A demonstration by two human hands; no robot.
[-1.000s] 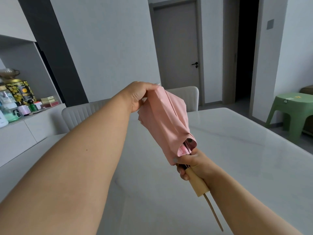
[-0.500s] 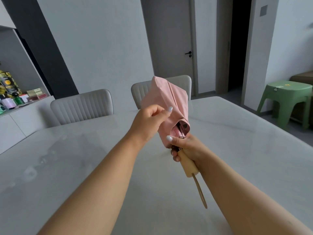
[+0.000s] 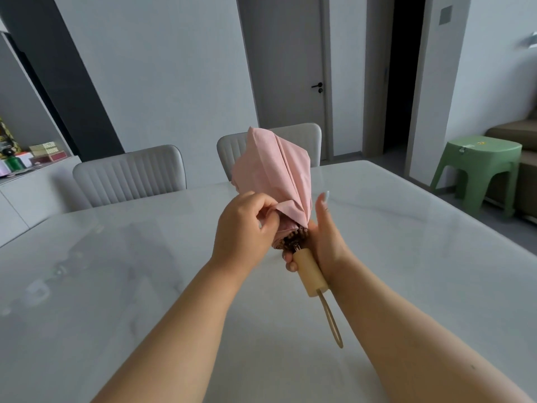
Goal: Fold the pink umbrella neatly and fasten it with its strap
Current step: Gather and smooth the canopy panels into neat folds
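Note:
I hold the collapsed pink umbrella [image 3: 273, 170] upright above the white table [image 3: 406, 271], canopy pointing away from me. Its loose fabric bunches in uneven folds. My right hand [image 3: 325, 242] grips the base of the canopy just above the pale wooden handle [image 3: 311, 271], with the index finger stretched up along the fabric. A beige wrist loop [image 3: 331, 321] dangles from the handle. My left hand [image 3: 244, 231] pinches a fold of pink fabric at the lower left edge of the canopy. The dark rib tips show between my hands. The fastening strap is not visible.
Two grey padded chairs [image 3: 130, 175] stand at the far side of the table. A green plastic stool [image 3: 479, 167] is on the floor to the right. A sideboard with tins and boxes [image 3: 35, 155] runs along the left wall.
My left hand slid from the canopy's top down to its lower edge and now pinches a fold there. My right hand's index finger has lifted. The view tilted down.

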